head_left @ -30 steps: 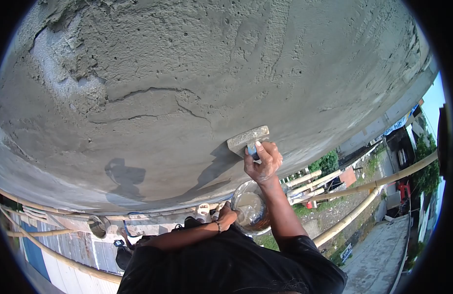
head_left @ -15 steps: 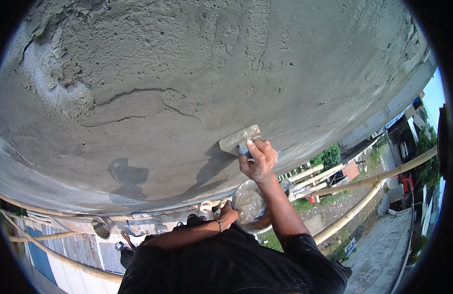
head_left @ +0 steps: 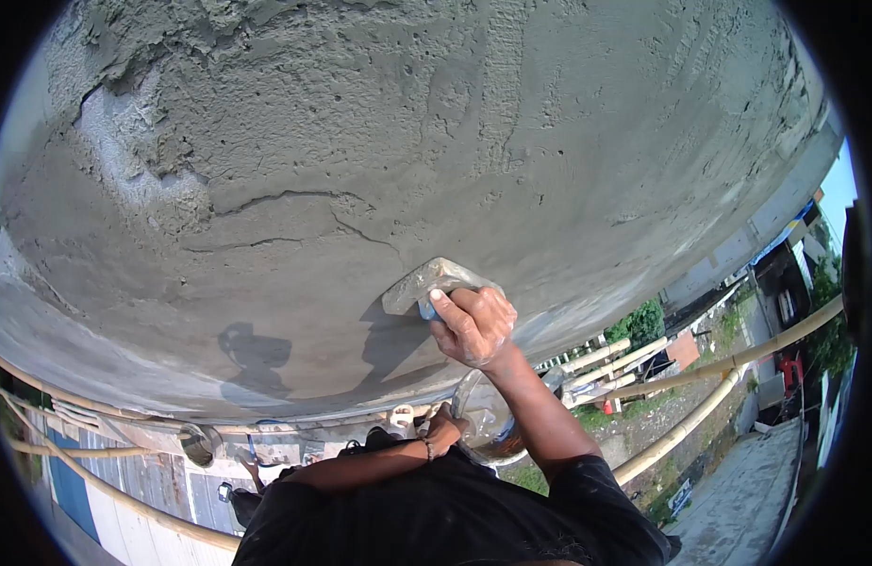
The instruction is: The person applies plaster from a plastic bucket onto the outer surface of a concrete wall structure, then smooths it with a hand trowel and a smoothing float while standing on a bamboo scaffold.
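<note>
My right hand (head_left: 478, 325) is closed around the blue handle of a plastering trowel (head_left: 419, 286). The trowel's cement-smeared blade rests against the grey mortar wall (head_left: 313, 231). Below it, my left hand (head_left: 445, 429) grips the rim of a round bucket (head_left: 492, 429), partly hidden behind my right forearm. Cracks run through the wall's surface left of the trowel, and farther left is a rough, pale patch (head_left: 124, 141).
Bamboo poles (head_left: 681, 429) cross at the lower right and lower left. Another bucket (head_left: 200, 443) stands at the lower left, near another person's hand (head_left: 254, 467). Ground with grass and rubble lies far below on the right.
My right hand has moved the trowel left and slightly down along the wall, and the blade has turned. The left hand stays on the bucket. The view has shifted slightly.
</note>
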Tool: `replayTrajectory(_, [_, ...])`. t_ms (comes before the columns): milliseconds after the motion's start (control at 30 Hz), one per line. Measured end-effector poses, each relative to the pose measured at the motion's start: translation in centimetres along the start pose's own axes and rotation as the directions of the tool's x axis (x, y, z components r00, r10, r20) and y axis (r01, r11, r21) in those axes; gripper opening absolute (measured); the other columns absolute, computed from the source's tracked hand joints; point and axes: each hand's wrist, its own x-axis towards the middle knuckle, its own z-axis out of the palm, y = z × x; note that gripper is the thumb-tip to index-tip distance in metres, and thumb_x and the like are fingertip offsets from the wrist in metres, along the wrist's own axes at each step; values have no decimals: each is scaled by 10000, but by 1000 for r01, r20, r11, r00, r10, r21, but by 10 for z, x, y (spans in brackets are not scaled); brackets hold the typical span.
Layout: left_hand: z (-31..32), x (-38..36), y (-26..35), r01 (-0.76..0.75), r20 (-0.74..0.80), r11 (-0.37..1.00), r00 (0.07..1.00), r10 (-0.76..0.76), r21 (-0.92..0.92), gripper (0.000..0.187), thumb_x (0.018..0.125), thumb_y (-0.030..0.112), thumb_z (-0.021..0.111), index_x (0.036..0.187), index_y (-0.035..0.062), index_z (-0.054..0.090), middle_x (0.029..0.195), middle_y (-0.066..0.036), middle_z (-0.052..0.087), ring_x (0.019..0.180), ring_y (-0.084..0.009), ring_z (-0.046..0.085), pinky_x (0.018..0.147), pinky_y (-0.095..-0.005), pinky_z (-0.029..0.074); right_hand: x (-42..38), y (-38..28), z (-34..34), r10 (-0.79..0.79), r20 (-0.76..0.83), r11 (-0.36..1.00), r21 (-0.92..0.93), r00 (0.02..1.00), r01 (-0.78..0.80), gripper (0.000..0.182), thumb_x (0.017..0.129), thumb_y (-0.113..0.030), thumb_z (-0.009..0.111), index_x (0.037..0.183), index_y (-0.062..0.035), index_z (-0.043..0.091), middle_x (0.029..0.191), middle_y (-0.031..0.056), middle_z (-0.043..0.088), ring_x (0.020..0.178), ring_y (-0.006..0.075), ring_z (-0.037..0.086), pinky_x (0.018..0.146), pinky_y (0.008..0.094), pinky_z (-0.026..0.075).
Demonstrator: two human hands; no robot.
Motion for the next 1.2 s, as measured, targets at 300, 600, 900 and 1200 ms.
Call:
replayTrajectory(300, [-15,-29,26,96,23,993,995,-95,-73,597,711,204,722,1225,-26,524,1051,-170,667,934,-269,660,808,-356,538,144,33,-26,21,-437,991,-109,899,-76,415,737,-30,756,1134,-50,638,877,72,607,659,167,569,536,278,476])
replayTrajectory(600, [1,-12,-3,16,-41,999,999,-15,28,582,742,233,692,1244,-4,515,1038,-171,661,879,-279,665,750,-370,541,10,18,-18,7,-69,996,-85,998,-12,473,643,-6,749,1100,-65,647,843,63,599,629,175,572,518,305,474])
replayTrajectory(900, [-24,-36,22,47,70,995,997,-41,-93,614,710,242,662,1233,-39,504,1090,-234,639,998,-327,636,839,-397,506,167,1,-3,-61,-367,998,-47,928,46,381,728,-24,755,1096,-59,663,851,70,610,653,169,579,554,285,487])
replayTrajectory(1200, [-5,-9,-14,-57,-174,998,983,56,-3,683,724,230,672,1307,-47,448,1118,-221,638,988,-324,638,835,-389,509,3,2,-1,67,-125,992,-99,990,-80,429,666,-9,755,1077,-66,644,830,73,602,630,192,580,513,297,480])
